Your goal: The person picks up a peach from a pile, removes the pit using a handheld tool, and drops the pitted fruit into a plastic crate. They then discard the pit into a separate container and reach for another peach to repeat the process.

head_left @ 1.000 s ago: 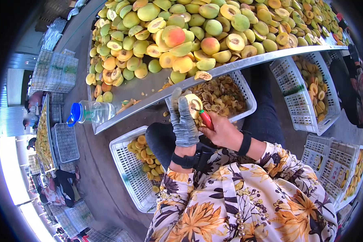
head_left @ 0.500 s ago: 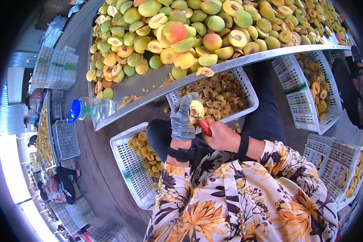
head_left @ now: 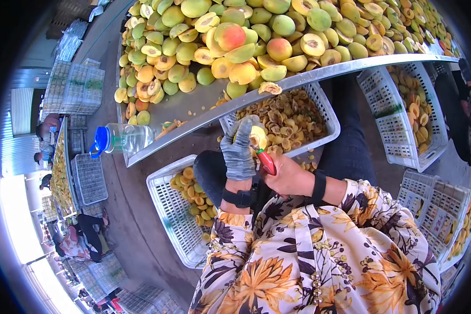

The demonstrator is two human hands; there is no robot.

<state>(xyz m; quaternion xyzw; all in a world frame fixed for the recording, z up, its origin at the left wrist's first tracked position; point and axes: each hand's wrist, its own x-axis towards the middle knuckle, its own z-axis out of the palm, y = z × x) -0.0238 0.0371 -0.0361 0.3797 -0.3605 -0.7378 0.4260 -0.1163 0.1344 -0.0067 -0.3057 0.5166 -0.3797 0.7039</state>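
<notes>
A peach half (head_left: 257, 137) is sitting in the gloved left hand (head_left: 238, 152), just above the person's lap and in front of the bench's near edge, its cut yellow face turning toward the right hand (head_left: 288, 175). The left fingers (head_left: 235, 138) are curling closed around the skin side, cupping the fruit. The right hand's fingers are wrapping tightly round a red-handled tool (head_left: 267, 162), whose tip is meeting the flesh; the blade itself is too small to make out. The half is probably handling light but soft and wet, likely bruising under a hard squeeze and slipping on bare skin. The knit glove is giving grip, and the rounded skin side resting in the palm looks the safest place to hold it, leaving the cut face free. Just beyond the hands a white pit basket (head_left: 331, 121) is lying partly beneath the bench (head_left: 193, 107), carrying brown pits and scraps. Beside the left knee a second basket (head_left: 165, 209) is holding pitted halves, and a third basket (head_left: 392, 136) is standing to the right. On the bench a pile of peaches (head_left: 230, 36) is lying, whole and halved, with a blue-capped bottle (head_left: 123, 138) on its side at the corner. Far left, other people (head_left: 81, 235) are working.
</notes>
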